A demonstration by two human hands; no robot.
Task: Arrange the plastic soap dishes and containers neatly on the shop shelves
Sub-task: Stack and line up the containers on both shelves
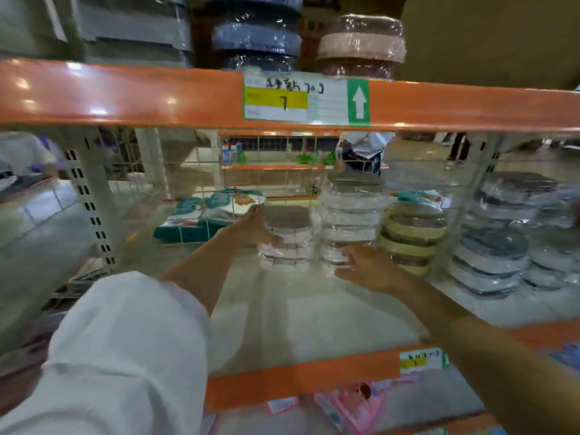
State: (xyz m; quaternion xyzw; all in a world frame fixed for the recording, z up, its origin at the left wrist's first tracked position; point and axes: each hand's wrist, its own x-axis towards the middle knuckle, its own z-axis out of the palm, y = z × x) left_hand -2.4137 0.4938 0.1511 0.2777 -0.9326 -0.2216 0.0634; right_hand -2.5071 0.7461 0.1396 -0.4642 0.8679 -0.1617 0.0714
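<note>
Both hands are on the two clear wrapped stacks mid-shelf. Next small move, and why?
Probably slide the short clear stack right until it sits flush beside the tall clear stack. The left hand already holds the short stack's left side, the right hand braces the tall stack's base, and a narrow gap shows between the two, unlike the tighter yellow stack beyond.

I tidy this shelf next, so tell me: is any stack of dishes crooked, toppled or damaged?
Nothing is toppled or visibly damaged. The yellow-green stack looks slightly askew, its layers shifted sideways. The short clear stack, held by the left hand, stands lower than the tall clear stack that the right hand touches. Blur hides fine detail.
</note>
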